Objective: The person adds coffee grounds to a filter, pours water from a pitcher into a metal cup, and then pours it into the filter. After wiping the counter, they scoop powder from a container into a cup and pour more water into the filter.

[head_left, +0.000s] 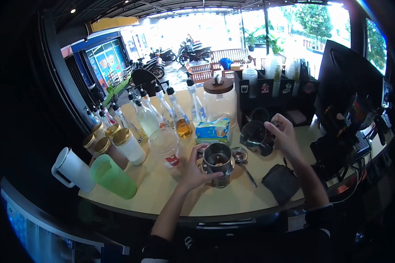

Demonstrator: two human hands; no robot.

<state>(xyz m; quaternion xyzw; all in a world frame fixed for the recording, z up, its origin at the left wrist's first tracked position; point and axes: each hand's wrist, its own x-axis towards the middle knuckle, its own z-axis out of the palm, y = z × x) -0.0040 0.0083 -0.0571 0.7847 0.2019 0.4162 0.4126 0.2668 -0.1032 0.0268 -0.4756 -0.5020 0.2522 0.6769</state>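
Note:
My left hand (196, 171) is wrapped round a metal cup-shaped filter (218, 158), which sits on a narrower metal vessel (222, 180) at the middle of the counter. My right hand (283, 133) grips the handle of a dark pitcher (254, 133), held tilted to the right of the filter. What the pitcher holds cannot be made out. A small round metal lid (239, 154) and a spoon (250, 174) lie between the two. A folded dark cloth (280, 183) is below my right hand.
Pump bottles (182, 118), a glass jar with a wooden lid (219, 103) and a blue-green packet (213, 130) stand behind. At left are gold-lidded jars (128, 147), a green pitcher (112, 177), a white jug (74, 171) and a clear tub (163, 147). A black cup rack (272, 105) stands at back right.

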